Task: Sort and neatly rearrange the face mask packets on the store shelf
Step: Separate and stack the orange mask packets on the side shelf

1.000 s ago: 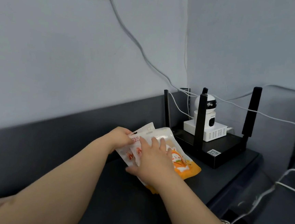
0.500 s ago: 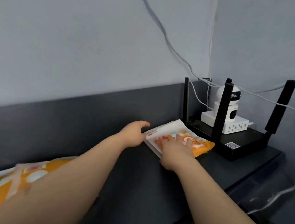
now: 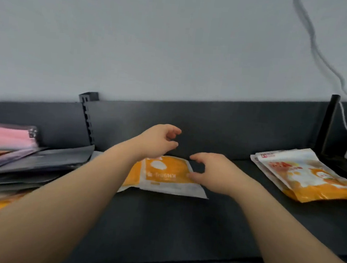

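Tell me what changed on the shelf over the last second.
Both hands let go of the orange-and-white packet stack by the router; it now lies flat at the right. The view swung left, and the left hand and right hand now reach, fingers open, over an orange KN95 packet mid-shelf; whether the right touches its edge is unclear. The stack stayed beside the router antenna.

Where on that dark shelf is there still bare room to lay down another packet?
Bare shelf runs along the front edge, and between the middle orange packet and the right-hand stack. The left end is crowded with dark and pink packets.
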